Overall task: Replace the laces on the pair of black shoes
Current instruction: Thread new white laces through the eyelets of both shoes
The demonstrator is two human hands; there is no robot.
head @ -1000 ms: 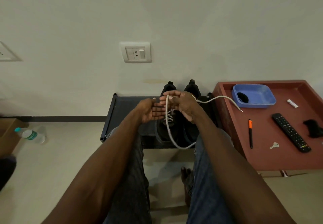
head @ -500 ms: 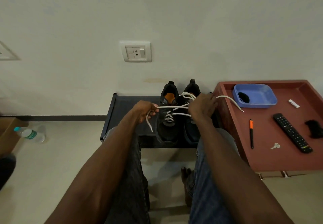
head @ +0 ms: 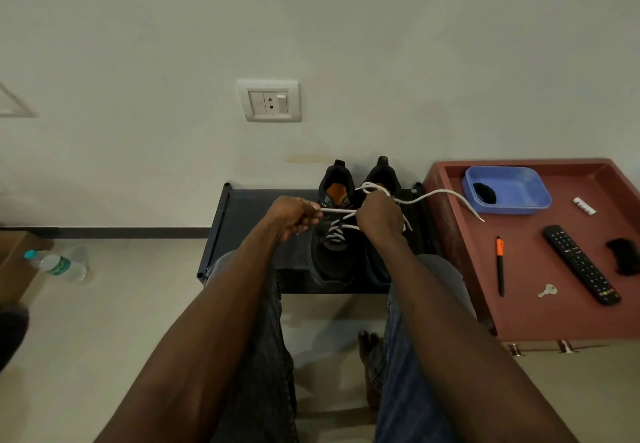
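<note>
Two black shoes stand side by side on a low dark rack against the wall. The left shoe has an orange insole and a white lace threaded through its lower eyelets. My left hand pinches one end of that lace, pulled taut to the left. My right hand grips the other part over the right shoe, which it largely hides. The lace's free tail trails right onto the red table.
A red tray-top table at the right holds a blue tub, an orange-capped pen, a key, a remote and a black item. A water bottle lies on the floor at left. A wall socket is above.
My hands have moved apart and down onto the shoes, drawing the hanging loop of lace tight across the left shoe. The left hand's loose end is no longer dangling.
</note>
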